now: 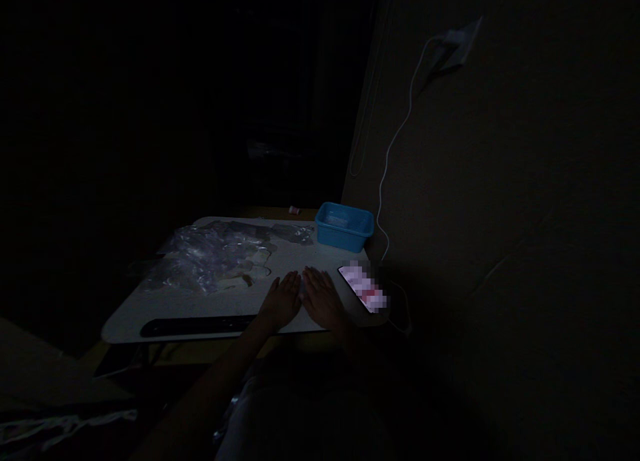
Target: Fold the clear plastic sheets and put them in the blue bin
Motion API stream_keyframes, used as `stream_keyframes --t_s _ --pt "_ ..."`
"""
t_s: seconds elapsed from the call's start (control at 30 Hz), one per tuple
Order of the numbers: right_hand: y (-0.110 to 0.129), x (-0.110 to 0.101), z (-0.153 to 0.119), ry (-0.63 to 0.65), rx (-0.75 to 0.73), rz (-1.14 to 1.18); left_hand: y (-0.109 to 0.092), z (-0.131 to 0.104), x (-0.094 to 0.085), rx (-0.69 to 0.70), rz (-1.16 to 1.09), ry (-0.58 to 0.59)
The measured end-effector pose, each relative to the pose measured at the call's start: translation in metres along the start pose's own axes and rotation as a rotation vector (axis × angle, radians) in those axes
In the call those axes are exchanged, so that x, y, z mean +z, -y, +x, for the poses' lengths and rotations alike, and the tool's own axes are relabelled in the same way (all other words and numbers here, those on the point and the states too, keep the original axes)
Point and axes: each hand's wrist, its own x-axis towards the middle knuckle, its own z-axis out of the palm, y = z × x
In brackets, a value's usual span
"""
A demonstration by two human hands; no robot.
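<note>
My left hand (282, 302) lies palm down near the front edge of the white table (190, 308), its fingers stretched out. Beside it my right hand (323, 299) rests in the same flat way, fingers pointing forward. The two hands nearly meet at the fingertips, and a small pale patch shows between them that I cannot make out. Just right of my right hand is a phone (364, 287) with a lit, blurred screen. Left of my hands spreads a heap of crumpled clear plastic (210, 251). The scene is very dark.
A blue plastic basket (345, 238) stands at the table's back right corner. Behind the table lies a small white and pink item (294, 210). A white cable (386, 174) runs down from a wall socket (463, 44). A black strip (195, 325) lines the front edge.
</note>
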Motion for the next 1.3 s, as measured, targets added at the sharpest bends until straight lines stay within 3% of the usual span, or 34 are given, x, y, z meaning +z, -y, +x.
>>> stream_keyframes --t_s 0.67,1.0,1.3 --pt "-0.005 0.019 0.0 0.092 0.006 -0.124 -0.002 0.0 -0.009 -0.017 -0.024 0.082" --pt "-0.003 0.016 0.001 0.097 0.014 -0.11 -0.002 0.0 -0.013 -0.008 -0.02 0.088" --pt "-0.001 0.013 -0.001 0.099 0.07 -0.102 0.0 0.001 -0.004 -0.022 -0.019 0.057"
